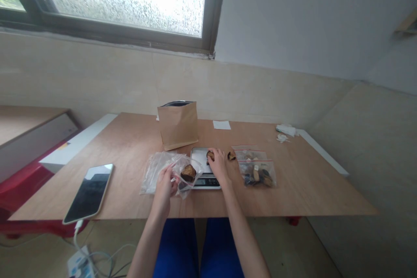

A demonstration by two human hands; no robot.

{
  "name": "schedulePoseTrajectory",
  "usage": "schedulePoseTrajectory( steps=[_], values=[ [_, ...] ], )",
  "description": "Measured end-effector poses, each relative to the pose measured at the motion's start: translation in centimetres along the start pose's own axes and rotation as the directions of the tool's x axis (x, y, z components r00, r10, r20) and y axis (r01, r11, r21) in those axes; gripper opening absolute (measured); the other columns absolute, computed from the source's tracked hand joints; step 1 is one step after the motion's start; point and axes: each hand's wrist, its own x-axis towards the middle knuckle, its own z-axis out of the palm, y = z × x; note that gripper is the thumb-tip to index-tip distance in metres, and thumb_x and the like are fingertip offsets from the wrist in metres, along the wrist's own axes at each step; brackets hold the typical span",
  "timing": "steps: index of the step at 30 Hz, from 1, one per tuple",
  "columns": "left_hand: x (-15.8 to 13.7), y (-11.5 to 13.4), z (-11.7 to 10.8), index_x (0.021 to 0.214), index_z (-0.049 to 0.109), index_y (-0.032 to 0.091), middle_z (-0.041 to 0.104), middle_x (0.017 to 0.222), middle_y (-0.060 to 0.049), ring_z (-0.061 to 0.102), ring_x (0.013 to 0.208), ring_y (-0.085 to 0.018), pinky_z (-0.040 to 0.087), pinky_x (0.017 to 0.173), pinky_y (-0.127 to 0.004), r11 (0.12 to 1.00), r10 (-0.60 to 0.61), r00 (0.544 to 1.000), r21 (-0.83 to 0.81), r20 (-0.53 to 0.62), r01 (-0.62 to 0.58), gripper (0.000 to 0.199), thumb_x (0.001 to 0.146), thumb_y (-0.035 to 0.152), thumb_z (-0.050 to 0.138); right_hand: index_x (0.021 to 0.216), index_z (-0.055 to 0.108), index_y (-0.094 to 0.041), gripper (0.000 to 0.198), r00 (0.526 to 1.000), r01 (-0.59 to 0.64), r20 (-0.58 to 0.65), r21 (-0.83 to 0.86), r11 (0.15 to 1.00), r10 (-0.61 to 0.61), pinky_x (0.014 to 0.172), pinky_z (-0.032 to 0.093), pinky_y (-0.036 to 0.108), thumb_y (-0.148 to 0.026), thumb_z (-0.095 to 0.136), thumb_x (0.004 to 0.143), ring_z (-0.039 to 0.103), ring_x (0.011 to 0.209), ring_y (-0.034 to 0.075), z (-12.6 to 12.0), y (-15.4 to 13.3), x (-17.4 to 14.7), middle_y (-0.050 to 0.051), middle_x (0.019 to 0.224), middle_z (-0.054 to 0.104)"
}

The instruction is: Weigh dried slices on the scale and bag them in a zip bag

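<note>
My left hand point(167, 182) is closed on the edge of a clear zip bag point(180, 186) that has a brown dried piece point(188, 173) inside, perhaps a mushroom. Over the plate of a kitchen scale point(198, 155), my right hand point(217, 162) has its fingers closed around another brown dried piece point(210, 155). Part of the scale's front panel is hidden by the bag. A smaller dark dried piece point(231, 156) lies on the table just right of my right hand. More clear bags point(153, 169) lie flat beneath and left of my left hand.
A brown paper pouch point(178, 126) stands open behind the scale. Filled zip bags point(257, 171) lie to the right. A phone point(89, 193) with a charging cable is near the front left edge. White paper point(222, 125) and crumpled tissue point(286, 130) lie toward the back.
</note>
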Motion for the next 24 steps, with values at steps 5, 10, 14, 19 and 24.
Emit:
schedulePoseTrajectory(
  steps=[5, 10, 14, 19, 24],
  values=[
    [-0.1, -0.1, 0.2, 0.102, 0.052, 0.015, 0.04, 0.047, 0.011, 0.022, 0.031, -0.001, 0.009, 0.038, -0.016, 0.999, -0.017, 1.0, -0.04, 0.018, 0.017, 0.048, 0.062, 0.042, 0.056, 0.097, 0.06, -0.015, 0.022, 0.99, 0.002, -0.131, 0.35, 0.937, 0.047, 0.079, 0.047, 0.031, -0.014, 0.057, 0.075, 0.059, 0.082, 0.019, -2.2, -2.8, -0.7, 0.008, 0.093, 0.061],
    [-0.3, -0.4, 0.8, 0.106, 0.048, 0.016, 0.048, 0.055, 0.007, 0.036, 0.037, -0.004, 0.019, 0.039, -0.016, 0.997, -0.018, 0.996, -0.079, -0.085, 0.011, 0.052, 0.062, 0.041, 0.059, 0.092, 0.06, -0.019, 0.017, 0.998, 0.066, -0.045, 0.363, 0.93, -0.053, 0.072, 0.049, 0.028, -0.018, 0.06, 0.075, 0.058, 0.074, 0.016, -3.6, -7.1, -2.7, 0.003, 0.088, 0.059],
    [-1.2, -0.6, 1.6, 0.113, 0.046, 0.015, 0.048, 0.054, 0.007, 0.038, 0.039, -0.006, 0.021, 0.039, -0.016, 0.997, 0.016, 0.998, -0.076, -0.068, -0.022, 0.058, 0.065, 0.045, 0.058, 0.088, 0.058, -0.018, 0.013, 0.998, 0.065, -0.011, 0.192, 0.979, -0.065, 0.079, 0.048, 0.034, -0.013, 0.055, 0.077, 0.058, 0.087, 0.021, -2.5, -9.1, -3.7, 0.006, 0.09, 0.059],
    [-2.1, -0.4, 2.2, 0.114, 0.046, 0.015, 0.047, 0.055, 0.007, 0.04, 0.043, -0.006, 0.025, 0.041, -0.016, 0.989, 0.066, 0.996, -0.128, -0.064, -0.074, 0.058, 0.066, 0.045, 0.059, 0.101, 0.056, -0.018, 0.023, 0.998, 0.046, -0.052, 0.249, 0.967, -0.034, 0.08, 0.049, 0.037, -0.015, 0.054, 0.078, 0.059, 0.095, 0.025, -1.6, -9.6, -3.9, 0.011, 0.101, 0.059],
    [-1.5, -0.3, 1.6, 0.105, 0.05, 0.018, 0.041, 0.053, 0.01, 0.029, 0.036, -0.002, 0.019, 0.037, -0.014, 0.961, 0.082, 0.99, -0.255, -0.115, -0.109, 0.044, 0.067, 0.037, 0.061, 0.107, 0.055, -0.021, 0.022, 0.981, 0.128, 0.048, 0.573, 0.81, -0.189, 0.079, 0.051, 0.03, -0.024, 0.047, 0.087, 0.062, 0.089, 0.016, -3.7, -8.8, -4.5, 0.006, 0.1, 0.064]
  ],
)
